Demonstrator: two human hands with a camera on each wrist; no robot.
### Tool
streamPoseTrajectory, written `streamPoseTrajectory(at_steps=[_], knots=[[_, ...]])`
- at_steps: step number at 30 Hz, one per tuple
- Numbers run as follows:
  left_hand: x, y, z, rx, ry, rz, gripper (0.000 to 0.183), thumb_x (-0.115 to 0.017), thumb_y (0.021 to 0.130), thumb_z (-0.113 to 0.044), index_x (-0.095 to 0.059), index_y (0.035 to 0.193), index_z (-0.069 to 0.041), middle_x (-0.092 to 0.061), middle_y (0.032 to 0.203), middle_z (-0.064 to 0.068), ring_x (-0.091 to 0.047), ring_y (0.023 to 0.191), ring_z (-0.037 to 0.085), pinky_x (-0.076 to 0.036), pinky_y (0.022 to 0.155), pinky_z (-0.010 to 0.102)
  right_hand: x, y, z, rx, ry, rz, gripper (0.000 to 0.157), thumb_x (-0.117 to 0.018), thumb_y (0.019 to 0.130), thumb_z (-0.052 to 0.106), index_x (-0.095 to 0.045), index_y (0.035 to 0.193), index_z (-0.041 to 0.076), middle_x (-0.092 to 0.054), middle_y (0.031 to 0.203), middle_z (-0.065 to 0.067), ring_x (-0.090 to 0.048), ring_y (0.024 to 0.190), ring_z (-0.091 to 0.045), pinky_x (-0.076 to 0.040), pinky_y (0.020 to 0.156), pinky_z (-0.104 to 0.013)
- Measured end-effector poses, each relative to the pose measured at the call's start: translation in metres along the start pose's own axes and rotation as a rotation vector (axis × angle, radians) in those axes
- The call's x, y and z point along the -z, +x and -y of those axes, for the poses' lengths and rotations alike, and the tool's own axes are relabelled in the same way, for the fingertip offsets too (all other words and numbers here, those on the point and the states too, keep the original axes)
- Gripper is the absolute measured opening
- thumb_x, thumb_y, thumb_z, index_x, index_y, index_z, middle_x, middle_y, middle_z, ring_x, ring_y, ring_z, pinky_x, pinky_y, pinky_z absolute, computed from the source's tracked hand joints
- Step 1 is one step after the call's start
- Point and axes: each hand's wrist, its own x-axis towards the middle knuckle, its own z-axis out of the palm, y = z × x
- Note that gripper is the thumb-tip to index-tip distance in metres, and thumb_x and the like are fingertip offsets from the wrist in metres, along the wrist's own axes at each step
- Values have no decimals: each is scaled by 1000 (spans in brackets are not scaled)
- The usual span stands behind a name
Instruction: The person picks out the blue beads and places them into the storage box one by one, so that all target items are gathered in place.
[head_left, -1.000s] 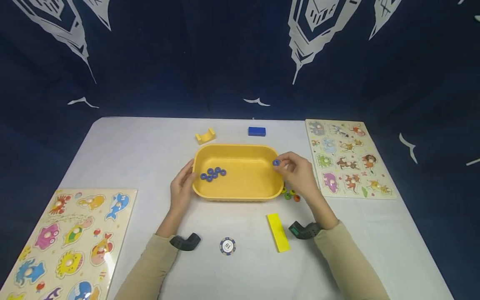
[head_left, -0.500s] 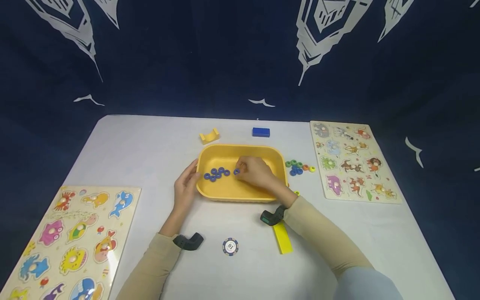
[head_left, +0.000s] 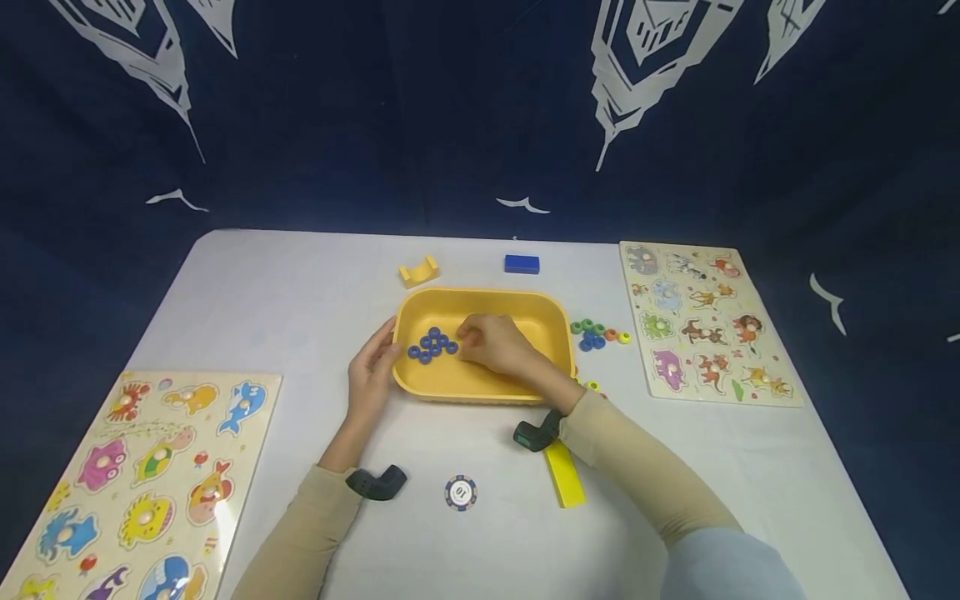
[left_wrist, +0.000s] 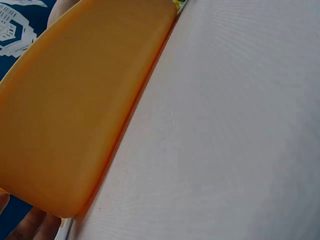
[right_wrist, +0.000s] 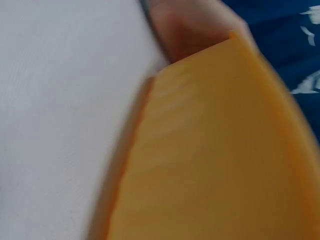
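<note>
Several blue ring beads (head_left: 434, 346) lie clustered in the left half of a yellow plastic tray (head_left: 517, 385). My left hand (head_left: 367, 379) holds the tray's left end, its thumb at the rim and fingers along the outer wall. In the left wrist view, those fingers (left_wrist: 35, 227) show below the tray's end. My right hand (head_left: 495, 343) is inside the tray, just right of the beads. Its thumb and bent forefinger stand apart, with no bead visible between them. The right wrist view shows mostly the tray's outer wall (right_wrist: 190, 150), blurred.
Green, blue, orange and yellow beads (head_left: 592, 335) lie right of the tray, others partly under the right forearm. A yellow arch block (head_left: 419, 272) and blue block (head_left: 522, 264) stand behind it; a poker chip (head_left: 461, 493) and yellow block (head_left: 564, 477) in front. Puzzle boards (head_left: 705, 325) flank both sides.
My right hand moved from the tray's right rim leftward into it, carrying a blue bead, and let it go among the others. My left hand stays at the tray's end.
</note>
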Motion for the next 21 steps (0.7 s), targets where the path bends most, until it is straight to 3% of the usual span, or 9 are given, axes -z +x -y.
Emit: streamPoseTrajectory(at_steps=[7, 11, 16, 21], knots=[[-1, 0, -1, 5, 4, 8, 40, -46, 91, -9, -44, 130, -7, -54, 112, 21, -50, 98, 20, -40, 85, 15, 22, -35, -15, 96, 161, -222, 33, -68, 78, 22, -60, 107, 10, -60, 75, 4, -46, 54, -15, -36, 44, -24], [-1, 0, -1, 7, 12, 0, 40, -46, 91, -9, -44, 130, -7, -54, 112, 21, -50, 97, 16, -41, 85, 15, 37, -58, -34, 126, 183, -378, 34, -67, 78, 26, -60, 109, 12, -60, 74, 2, -42, 53, -13, -33, 42, -21], [-1, 1, 0, -3, 14, 0, 40, -46, 91, -9, -43, 131, -6, -54, 113, 21, -51, 100, 26, -41, 85, 15, 55, -88, -54, 92, 264, -548, 31, -67, 79, 18, -61, 107, 8, -60, 73, -5, -43, 53, -13, -35, 43, -17], [-2, 0, 1, -8, 13, -1, 40, -46, 91, -9, -43, 131, -5, -54, 113, 22, -50, 103, 31, -41, 85, 14, 65, -110, -70, -39, 319, -680, 30, -66, 79, 9, -60, 107, 3, -60, 75, -13, -46, 52, -17, -36, 43, -15]])
